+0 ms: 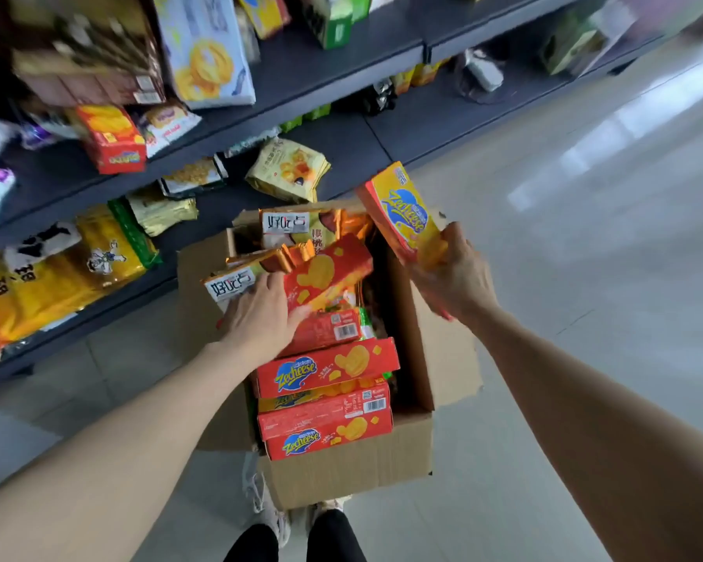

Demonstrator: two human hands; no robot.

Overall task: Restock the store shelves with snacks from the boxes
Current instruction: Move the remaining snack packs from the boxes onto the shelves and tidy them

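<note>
An open cardboard box (354, 476) stands on the floor in front of the shelves, full of red Zecheese cracker boxes (327, 367) and snack bags. My right hand (455, 277) grips a yellow-and-red Zecheese box (404, 208), lifted above the carton's right flap. My left hand (260, 314) is inside the carton, its fingers curled on a tilted red Zecheese box (329, 273). Orange-and-green snack bags (285, 233) lie at the carton's far end.
Dark grey shelves (341, 46) run across the top and left, holding yellow bags (57, 277), a gold bag (287, 170), a red box (112, 139) and a large biscuit box (208, 50). Pale tiled floor (585, 237) stretches to the right. My shoes (264, 509) sit just behind the carton.
</note>
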